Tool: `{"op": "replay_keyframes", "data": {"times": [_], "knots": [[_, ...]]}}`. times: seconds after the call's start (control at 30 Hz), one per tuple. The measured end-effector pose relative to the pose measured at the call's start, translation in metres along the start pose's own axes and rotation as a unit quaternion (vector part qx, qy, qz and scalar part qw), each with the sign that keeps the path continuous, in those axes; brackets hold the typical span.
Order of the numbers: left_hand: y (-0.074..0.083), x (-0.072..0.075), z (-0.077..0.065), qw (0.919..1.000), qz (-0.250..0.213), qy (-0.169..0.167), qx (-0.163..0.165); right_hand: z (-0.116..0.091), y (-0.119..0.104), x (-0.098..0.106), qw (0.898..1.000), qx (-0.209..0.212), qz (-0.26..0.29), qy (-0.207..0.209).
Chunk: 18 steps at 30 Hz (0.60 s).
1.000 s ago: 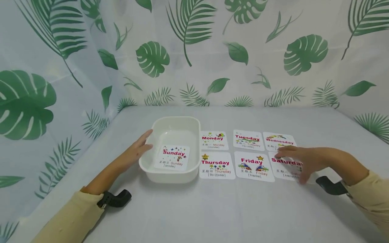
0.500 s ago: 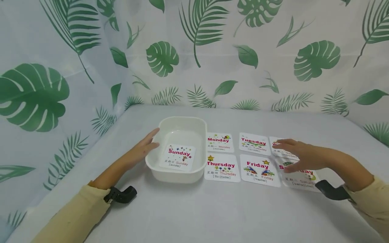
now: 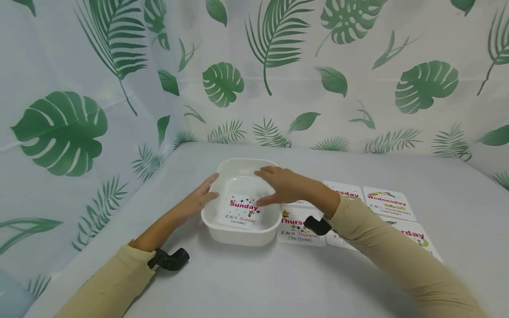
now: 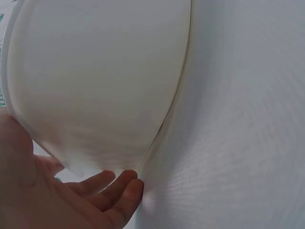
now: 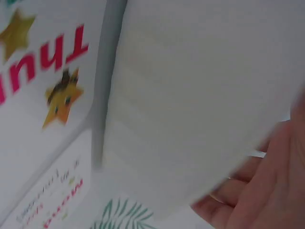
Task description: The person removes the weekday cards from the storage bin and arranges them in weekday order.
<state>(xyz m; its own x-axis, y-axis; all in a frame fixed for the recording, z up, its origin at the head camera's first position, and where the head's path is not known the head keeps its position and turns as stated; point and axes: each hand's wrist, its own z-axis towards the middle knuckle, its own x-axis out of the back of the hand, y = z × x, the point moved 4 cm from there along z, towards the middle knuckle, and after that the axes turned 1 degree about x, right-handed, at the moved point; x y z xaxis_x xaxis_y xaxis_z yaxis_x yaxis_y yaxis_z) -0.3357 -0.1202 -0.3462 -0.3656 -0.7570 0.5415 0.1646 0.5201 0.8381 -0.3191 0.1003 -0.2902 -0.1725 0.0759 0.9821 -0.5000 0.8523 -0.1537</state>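
Note:
A white plastic basin [image 3: 246,238] stands on the table with a "Sunday" card [image 3: 240,212] lying inside it. My left hand [image 3: 195,201] grips its left side, the thumb over the rim; in the left wrist view the fingers [image 4: 109,191] rest along the outer wall. My right hand [image 3: 288,185] reaches over the right rim, thumb and fingers spread apart and holding nothing, the thumb tip overlapping the edge of the Sunday card. In the right wrist view its fingers [image 5: 233,191] are blurred beside the outer wall.
Right of the basin, weekday cards lie in two rows: a Thursday card [image 3: 300,234] close to it, then a Wednesday card [image 3: 387,203] and a Saturday card [image 3: 421,234] farther right. My right forearm covers others partly. A leaf-print cloth [image 3: 294,101] hangs behind.
The right hand has moved left from the Saturday card to the basin's right rim. That card now lies farther right and tilted. The left hand stays at the basin; the view has shifted slightly.

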Motion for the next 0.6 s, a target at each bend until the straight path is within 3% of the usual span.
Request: {"op": "replay_keyframes", "data": {"times": [0.17,0.27,0.4,0.6], "knots": [[0.005,-0.003,0.002,1.0,0.004,0.003,-0.007,0.024,-0.02,-0.025,0.992,-0.045,-0.048,-0.109],[0.008,-0.004,0.002,0.9999,0.009,0.004,-0.006,0.031,-0.022,-0.034,0.985,-0.075,-0.042,-0.147],[0.008,-0.004,0.002,0.9999,0.01,0.004,0.005,0.034,-0.026,-0.037,0.983,-0.075,-0.024,-0.164],[0.003,-0.004,-0.002,0.9999,0.004,0.009,0.013,0.035,-0.036,-0.036,0.988,-0.04,-0.037,-0.143]]}}
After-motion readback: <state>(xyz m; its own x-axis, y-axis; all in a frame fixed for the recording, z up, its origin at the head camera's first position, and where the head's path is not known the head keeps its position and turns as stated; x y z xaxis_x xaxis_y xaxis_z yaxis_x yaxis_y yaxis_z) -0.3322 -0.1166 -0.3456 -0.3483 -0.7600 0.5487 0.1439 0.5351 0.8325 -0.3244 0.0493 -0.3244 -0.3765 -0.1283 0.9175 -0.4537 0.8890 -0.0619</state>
